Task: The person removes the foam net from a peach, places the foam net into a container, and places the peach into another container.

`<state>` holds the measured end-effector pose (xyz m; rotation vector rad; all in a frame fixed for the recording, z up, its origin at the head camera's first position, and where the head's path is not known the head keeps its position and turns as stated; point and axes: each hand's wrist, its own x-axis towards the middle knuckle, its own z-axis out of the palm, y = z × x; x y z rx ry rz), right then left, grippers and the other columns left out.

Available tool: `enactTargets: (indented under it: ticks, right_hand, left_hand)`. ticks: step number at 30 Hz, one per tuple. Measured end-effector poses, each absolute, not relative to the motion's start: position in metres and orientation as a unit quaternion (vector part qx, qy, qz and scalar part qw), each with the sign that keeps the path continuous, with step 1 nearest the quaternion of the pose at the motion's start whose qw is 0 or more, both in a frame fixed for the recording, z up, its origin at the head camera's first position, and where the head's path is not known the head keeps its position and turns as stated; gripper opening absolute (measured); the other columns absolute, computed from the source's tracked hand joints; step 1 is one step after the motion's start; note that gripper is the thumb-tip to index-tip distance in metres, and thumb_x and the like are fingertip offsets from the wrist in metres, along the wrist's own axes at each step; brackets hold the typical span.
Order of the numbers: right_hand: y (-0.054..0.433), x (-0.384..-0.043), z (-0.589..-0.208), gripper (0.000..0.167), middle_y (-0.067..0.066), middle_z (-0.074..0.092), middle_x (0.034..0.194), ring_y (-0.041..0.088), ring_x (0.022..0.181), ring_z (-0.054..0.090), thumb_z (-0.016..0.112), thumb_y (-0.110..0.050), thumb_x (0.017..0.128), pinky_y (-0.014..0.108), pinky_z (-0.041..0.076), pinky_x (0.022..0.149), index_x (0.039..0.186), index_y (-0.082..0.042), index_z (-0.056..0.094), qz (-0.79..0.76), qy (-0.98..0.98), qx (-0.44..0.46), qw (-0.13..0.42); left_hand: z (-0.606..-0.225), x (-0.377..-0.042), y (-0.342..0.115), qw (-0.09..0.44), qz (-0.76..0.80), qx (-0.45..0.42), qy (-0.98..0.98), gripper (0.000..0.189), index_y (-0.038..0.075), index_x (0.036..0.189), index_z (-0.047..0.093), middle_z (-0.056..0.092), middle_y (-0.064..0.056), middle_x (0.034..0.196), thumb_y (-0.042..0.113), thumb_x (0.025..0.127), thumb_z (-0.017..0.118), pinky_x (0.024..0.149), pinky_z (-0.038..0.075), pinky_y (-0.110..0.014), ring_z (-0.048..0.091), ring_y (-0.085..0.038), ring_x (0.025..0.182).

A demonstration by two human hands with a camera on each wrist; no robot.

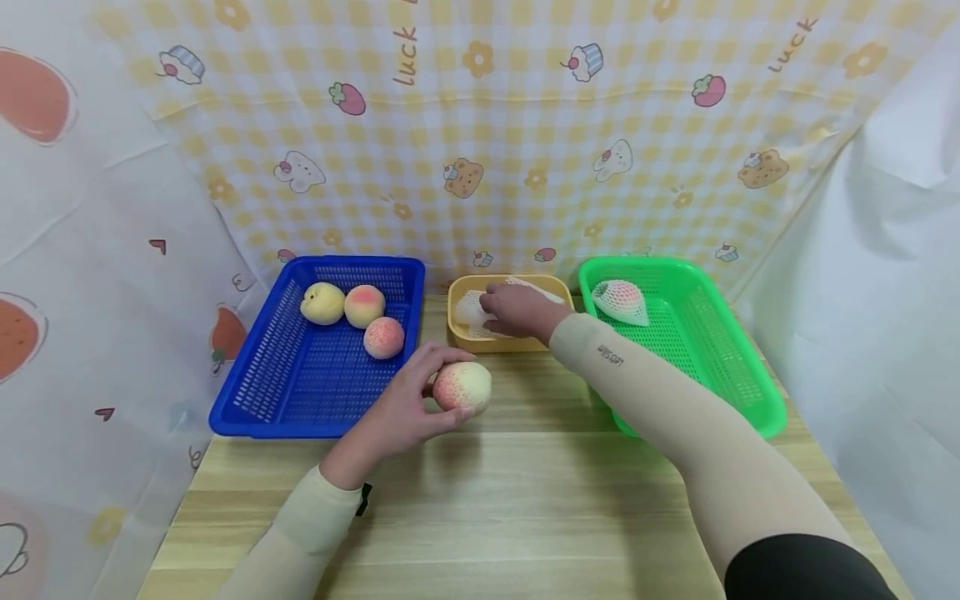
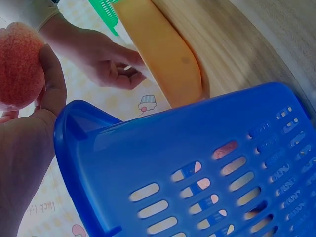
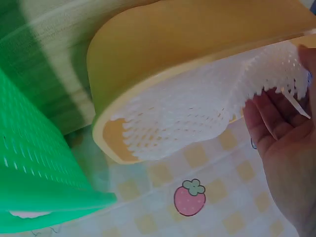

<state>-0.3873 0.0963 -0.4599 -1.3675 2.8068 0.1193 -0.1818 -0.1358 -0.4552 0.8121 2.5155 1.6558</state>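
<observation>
My left hand [image 1: 401, 408] grips a pale yellow and pink peach [image 1: 467, 388] between thumb and fingers, above the table in front of a yellow bin. In the left wrist view that peach [image 2: 19, 66] shows its redder side. My right hand [image 1: 517, 310] reaches into the yellow bin [image 1: 510, 345], which holds white foam fruit nets [image 1: 470, 309]. Seen from the right wrist, the thumb and fingers of the right hand [image 3: 289, 138] pinch the edge of a foam net [image 3: 271, 64]. More netting [image 3: 173, 118] lies beside it in the bin.
To the left, a blue basket [image 1: 318, 429] holds three bare peaches [image 1: 384, 337]. On the right stands a green basket [image 1: 750, 367] with one peach in a foam net [image 1: 621, 301]. A patterned cloth [image 1: 510, 167] hangs behind the wooden table [image 1: 510, 517].
</observation>
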Motion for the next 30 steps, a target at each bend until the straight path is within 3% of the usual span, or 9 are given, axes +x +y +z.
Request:
enactTargets:
  ticks: [5,8,13,24,30]
  right_hand:
    - [0.0981,-0.3884,-0.4638,0.022,0.012,0.067,0.1,0.031,0.091,0.069,0.061,-0.025,0.115,0.049,0.058,0.088,0.108,-0.005,0.068,0.004,0.907,-0.42,0.028]
    - [0.0986,-0.3873,-0.4636,0.015,0.014,0.07,0.11,0.032,0.1,0.071,0.062,-0.016,0.113,0.048,0.06,0.092,0.123,-0.006,0.067,-0.004,0.91,-0.411,0.047]
    - [0.0994,-0.3843,-0.4621,0.035,0.02,0.068,0.125,0.035,0.112,0.07,0.067,-0.008,0.109,0.048,0.059,0.1,0.144,-0.009,0.066,0.009,0.907,-0.412,0.088]
    - [0.0978,-0.3799,-0.4623,0.045,0.02,0.062,0.127,0.033,0.113,0.061,0.062,0.006,0.108,0.045,0.056,0.103,0.147,-0.014,0.073,0.071,0.897,-0.422,0.11]
    - [0.0973,-0.3802,-0.4626,0.047,0.02,0.062,0.129,0.033,0.114,0.059,0.062,0.005,0.108,0.045,0.055,0.104,0.149,-0.014,0.071,0.083,0.896,-0.422,0.112]
  left_hand:
    - [-0.4561,-0.1823,-0.136,0.012,0.535,0.261,0.803,0.061,0.023,0.146,0.065,0.055,-0.002,0.14,0.02,0.091,0.09,0.09,0.064,-0.039,0.063,-0.023,0.118]
    - [-0.4566,-0.1825,-0.1365,0.012,0.535,0.26,0.804,0.061,0.024,0.145,0.065,0.055,-0.002,0.14,0.019,0.09,0.091,0.09,0.064,-0.039,0.063,-0.023,0.118]
    - [-0.4566,-0.1829,-0.1373,0.012,0.532,0.258,0.806,0.061,0.024,0.145,0.065,0.055,-0.001,0.14,0.019,0.09,0.091,0.091,0.064,-0.039,0.063,-0.023,0.119]
    - [-0.4565,-0.1846,-0.1382,0.013,0.529,0.253,0.81,0.063,0.019,0.148,0.063,0.055,-0.002,0.141,0.02,0.091,0.091,0.092,0.064,-0.04,0.063,-0.023,0.119]
    - [-0.4548,-0.1838,-0.1391,0.011,0.529,0.256,0.809,0.063,0.02,0.147,0.064,0.055,-0.003,0.142,0.02,0.091,0.09,0.091,0.064,-0.039,0.063,-0.023,0.119]
